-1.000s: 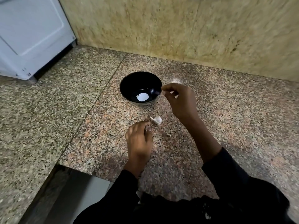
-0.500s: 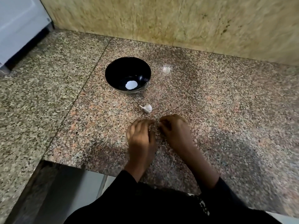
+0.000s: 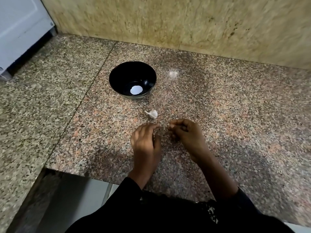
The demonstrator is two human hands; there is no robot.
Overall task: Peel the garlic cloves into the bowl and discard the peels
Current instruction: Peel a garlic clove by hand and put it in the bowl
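Observation:
A black bowl (image 3: 117, 78) stands on the granite counter (image 3: 235, 115), and a round white spot shows on its bottom. A white piece of garlic (image 3: 152, 113) with a small tail lies on the counter between the bowl and my hands. My left hand (image 3: 145, 140) rests near the front edge, fingers bent, their tips on the stone, and nothing shows in it. Just to its right, my right hand (image 3: 185, 133) is curled, its thumb and forefinger pinched together on what looks like a tiny pale scrap of peel.
A stone wall (image 3: 185, 22) backs the counter. A white appliance (image 3: 20, 27) stands at the far left. The counter's front edge (image 3: 80, 172) is cut out at the lower left, with floor below. A pale smudge (image 3: 173, 74) lies right of the bowl.
My right hand has come back from the bowl's rim to the counter beside my left hand and stays curled there. The left hand has barely moved. The view has shifted.

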